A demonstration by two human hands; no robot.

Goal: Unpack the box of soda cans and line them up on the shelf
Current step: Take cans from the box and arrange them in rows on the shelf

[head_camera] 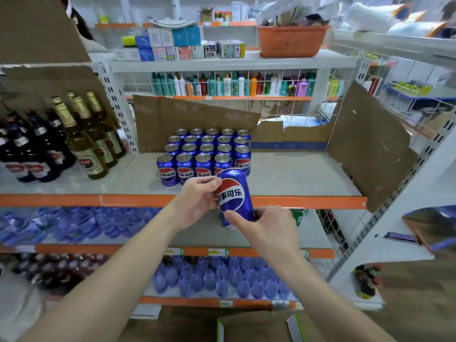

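**A:** You've got one blue Pepsi can (235, 193) up in front of the shelf's orange front edge (74, 200), tilted with its top leaning away and to the left. Your left hand (197, 201) curls round its upper side, and your right hand (266, 228) grasps the bottom end, thumb across the front.

**B:** Where should it go?

**A:** The block of Pepsi cans (204, 154) stands on the grey shelf board (296, 174), near the torn cardboard backing (195, 119). The front row looks to hold four cans, with a fifth set slightly further back at the right. I'd judge the open spot is at the right end of that front row, just beside the can there.

**B:** How do you do it cleanly?

**A:** Bring the can upright before it crosses the edge. Let one hand carry it by the side wall and free the other, so no fingers are trapped underneath. Set it down flat, logo facing you like its neighbours, then nudge it until it touches the can to its left. Keep clear of the beer bottles (86, 134) on the left; they stand well apart, but a wide elbow could reach them.

**B:** And the box?

**A:** An open carton (246, 327) shows at the bottom; what's left inside I can't tell.
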